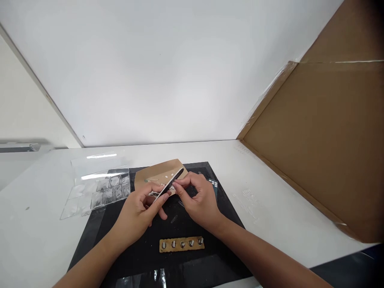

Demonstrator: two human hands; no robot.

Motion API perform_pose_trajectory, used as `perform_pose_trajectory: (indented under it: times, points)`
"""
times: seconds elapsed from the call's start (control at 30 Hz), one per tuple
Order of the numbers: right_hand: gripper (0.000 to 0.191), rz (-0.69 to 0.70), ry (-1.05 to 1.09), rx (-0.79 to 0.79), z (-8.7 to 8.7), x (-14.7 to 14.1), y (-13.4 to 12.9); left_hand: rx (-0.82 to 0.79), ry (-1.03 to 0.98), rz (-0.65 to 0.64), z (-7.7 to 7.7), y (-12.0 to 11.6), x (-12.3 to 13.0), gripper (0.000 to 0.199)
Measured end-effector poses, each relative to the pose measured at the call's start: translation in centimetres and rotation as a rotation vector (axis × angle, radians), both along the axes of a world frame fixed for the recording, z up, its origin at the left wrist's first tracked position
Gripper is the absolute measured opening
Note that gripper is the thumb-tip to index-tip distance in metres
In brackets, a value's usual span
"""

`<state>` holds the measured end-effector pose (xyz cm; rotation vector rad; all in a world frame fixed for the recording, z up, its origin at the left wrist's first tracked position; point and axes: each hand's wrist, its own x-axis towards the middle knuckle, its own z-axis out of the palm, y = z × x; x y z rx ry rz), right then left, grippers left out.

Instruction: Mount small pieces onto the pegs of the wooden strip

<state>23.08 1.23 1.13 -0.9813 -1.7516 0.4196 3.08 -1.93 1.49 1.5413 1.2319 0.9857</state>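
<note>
A narrow black file-like strip with a pale edge (178,175) slants up to the right between both hands. My left hand (141,206) pinches its lower end between thumb and fingers. Against its middle, the closed thumb and index finger of my right hand (199,196) meet; whatever small thing they hold is hidden. Behind the hands lies a brown paper sheet (144,175) with small white ovals on it. Nearer to me on the black mat (135,260), a yellowish strip (178,245) bears several small metallic pieces in a row.
A clear compartment box (112,190) with its lid open stands at the left, holding small packets. A card with white ovals (213,183) lies behind my right hand. Brown cardboard (324,132) rises at the right, and a white wall (159,80) stands behind the table.
</note>
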Motion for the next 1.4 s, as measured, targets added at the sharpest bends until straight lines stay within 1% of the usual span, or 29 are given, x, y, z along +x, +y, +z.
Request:
perform_pose_trajectory:
  times: [0.1, 0.2, 0.27, 0.33, 0.43, 0.53, 0.7, 0.87, 1.0, 1.13, 1.27, 1.4]
  points:
    - [0.016, -0.049, -0.043, 0.018, 0.11, -0.02, 0.03, -0.025, -0.004, 0.02, 0.0, -0.04, 0.1, 0.036]
    - [0.021, -0.074, -0.08, 0.029, 0.25, 0.08, 0.24, 0.018, 0.027, 0.057, -0.02, -0.11, 0.31, 0.04]
    - [0.022, -0.085, -0.113, 0.048, 0.25, 0.12, 0.36, 0.111, 0.085, 0.062, 0.02, -0.14, 0.42, 0.037]
    - [0.022, -0.094, -0.148, 0.079, 0.11, 0.05, 0.37, 0.251, 0.159, 0.055, 0.02, -0.15, 0.45, 0.032]
    - [0.021, -0.058, -0.206, 0.131, -0.26, -0.23, 0.18, 0.436, 0.242, 0.057, -0.12, -0.09, 0.33, 0.028]
    - [0.02, -0.027, -0.261, 0.165, -0.47, -0.42, 0.1, 0.525, 0.254, 0.049, -0.3, 0.05, 0.25, 0.029]
    - [0.02, -0.09, -0.264, 0.161, -0.27, -0.25, 0.38, 0.635, 0.269, 0.057, -0.21, -0.03, 0.38, 0.031]
    - [0.02, -0.056, -0.263, 0.147, -0.09, -0.13, 0.28, 0.704, 0.3, 0.047, -0.28, -0.29, 0.36, 0.032]
    - [0.019, -0.069, -0.267, 0.122, 0.06, -0.05, 0.31, 0.784, 0.373, 0.064, -0.55, -0.19, 0.33, 0.03]
    - [0.019, -0.03, -0.268, 0.121, 0.04, -0.12, 0.16, 0.794, 0.402, 0.053, -0.67, -0.26, 0.27, 0.031]
    - [0.02, -0.051, -0.248, 0.129, 0.0, -0.23, 0.1, 0.801, 0.415, 0.065, -0.56, -0.36, 0.27, 0.031]
    - [0.019, -0.01, -0.238, 0.115, 0.09, -0.22, 0.17, 0.791, 0.41, 0.067, -0.41, -0.43, 0.39, 0.029]
